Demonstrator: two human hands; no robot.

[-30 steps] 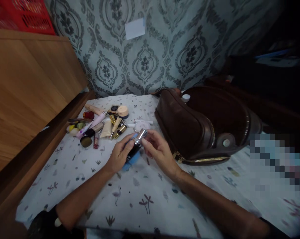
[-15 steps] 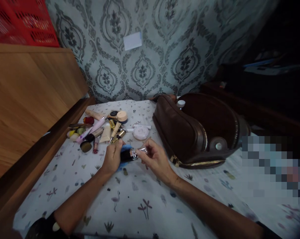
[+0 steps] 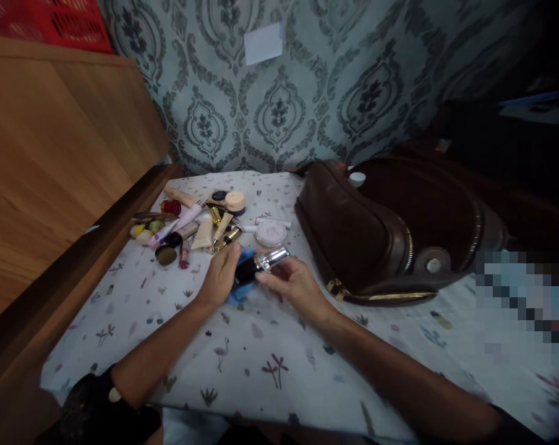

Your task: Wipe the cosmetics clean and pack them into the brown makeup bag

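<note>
Presently, left hand (image 3: 221,275): it is gripping the dark end of a black-and-silver container (image 3: 265,261), and some blue cloth (image 3: 240,295) shows beside this end.
Right hand (image 3: 302,290): thumb is at the container's middle, other fingers go partly behind the silver end; whether they hold it firmly, I cannot tell.
Container's place: above the patterned tablecloth (image 3: 256,377), in front of the person, tilted, with the silver end toward upper right.
Just beyond the hands: a round pale compact (image 3: 271,233) lies flat on the tablecloth.
Cosmetics at left: close together lie a cream tube (image 3: 203,235), a gold-and-black tube (image 3: 227,239), a jar with a peach lid (image 3: 235,201) and a dark round brush (image 3: 166,254).
Bag at right: a brown bag (image 3: 349,228) stands unzipped, and a small white round thing (image 3: 357,179) shows at its opening.
Behind: a white paper (image 3: 263,43) is on the ornamented wall (image 3: 279,111); a red basket (image 3: 78,25) sits upper left.
</note>
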